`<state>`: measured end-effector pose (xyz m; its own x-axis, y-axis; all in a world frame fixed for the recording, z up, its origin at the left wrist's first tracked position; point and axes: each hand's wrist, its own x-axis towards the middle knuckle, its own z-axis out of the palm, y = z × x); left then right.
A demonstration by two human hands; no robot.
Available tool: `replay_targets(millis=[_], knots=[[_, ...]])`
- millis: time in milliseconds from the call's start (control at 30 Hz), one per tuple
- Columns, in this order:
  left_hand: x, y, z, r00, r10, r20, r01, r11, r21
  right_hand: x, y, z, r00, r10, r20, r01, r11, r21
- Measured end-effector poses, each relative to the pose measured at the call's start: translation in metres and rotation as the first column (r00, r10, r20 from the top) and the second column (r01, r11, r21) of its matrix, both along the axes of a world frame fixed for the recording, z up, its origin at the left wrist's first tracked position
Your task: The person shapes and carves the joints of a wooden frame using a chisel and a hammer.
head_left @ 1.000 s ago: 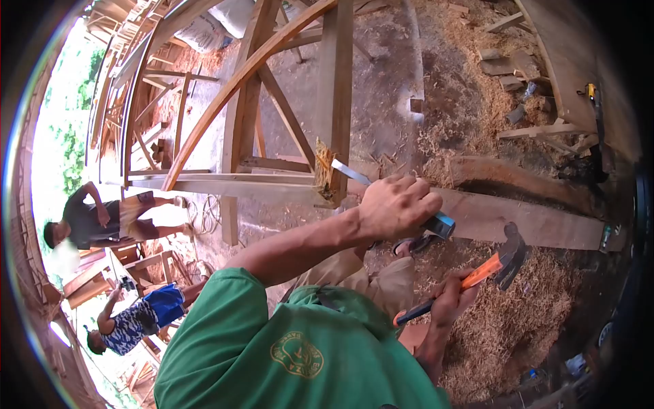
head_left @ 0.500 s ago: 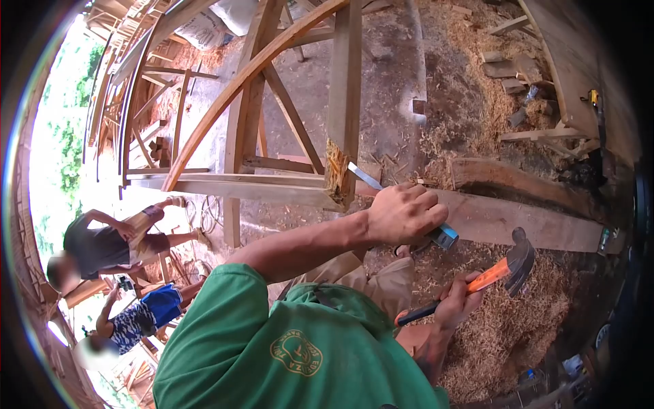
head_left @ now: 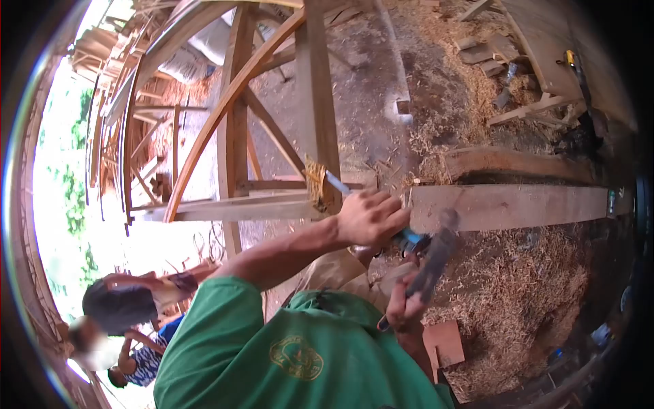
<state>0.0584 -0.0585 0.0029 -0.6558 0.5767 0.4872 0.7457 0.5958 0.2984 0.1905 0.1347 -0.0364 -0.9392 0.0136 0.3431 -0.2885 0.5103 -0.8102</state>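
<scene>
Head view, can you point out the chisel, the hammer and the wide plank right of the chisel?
Chisel [head_left: 336, 182]: head view, on the metal blade.
Hammer [head_left: 435, 260]: head view, on the motion-blurred head.
Wide plank [head_left: 514, 207]: head view, mid-face.

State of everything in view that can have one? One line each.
Left hand: closed around chisel
Chisel: blade tip at timber post
Right hand: closed around hammer
Hammer: blurred, head near chisel's butt; contact unclear
Timber post: end rough, splintered
Wood shavings: loose, scattered
</scene>
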Motion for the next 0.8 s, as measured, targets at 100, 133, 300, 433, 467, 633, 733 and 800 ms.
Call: replay_targets(millis=[100, 133, 300, 433, 467, 633, 733, 800], knots=[[-0.003, 0.000, 0.003, 0.997, 0.010, 0.081, -0.018, 0.995, 0.101, 0.046, 0.031, -0.008, 0.997, -0.048, -0.068, 0.080, 0.778, 0.623], [-0.004, 0.001, 0.007, 0.993, 0.018, 0.116, -0.029, 0.995, 0.094, 0.051, 0.034, -0.014, 0.996, -0.050, -0.067, 0.081, 0.778, 0.623], [-0.005, 0.001, 0.001, 0.996, 0.049, 0.075, -0.055, 0.994, 0.089, 0.068, 0.019, -0.066, 0.990, -0.041, 0.134, 0.029, 0.995, 0.091], [-0.006, 0.004, -0.004, 0.996, 0.071, 0.059, -0.074, 0.996, 0.047, 0.027, 0.002, 0.020, 0.899, 0.051, 0.435, 0.240, 0.775, -0.585], [-0.006, 0.006, -0.005, 0.996, 0.086, 0.036, -0.088, 0.994, 0.065, 0.031, -0.003, 0.009, 0.957, 0.097, 0.275, 0.164, 0.601, -0.782], [-0.013, 0.004, -0.014, 0.995, 0.088, 0.051, -0.088, 0.996, 0.002, 0.004, -0.020, 0.016, 0.959, 0.113, 0.260, -0.059, 0.976, -0.207], [-0.010, 0.006, -0.011, 0.994, 0.085, 0.063, -0.082, 0.996, -0.043, 0.021, -0.017, 0.012, 0.872, 0.167, 0.461, 0.184, 0.760, -0.623], [-0.010, 0.005, -0.012, 0.994, 0.082, 0.067, -0.079, 0.996, -0.048, 0.029, -0.021, -0.014, 0.918, -0.008, 0.397, 0.209, 0.860, -0.465]])
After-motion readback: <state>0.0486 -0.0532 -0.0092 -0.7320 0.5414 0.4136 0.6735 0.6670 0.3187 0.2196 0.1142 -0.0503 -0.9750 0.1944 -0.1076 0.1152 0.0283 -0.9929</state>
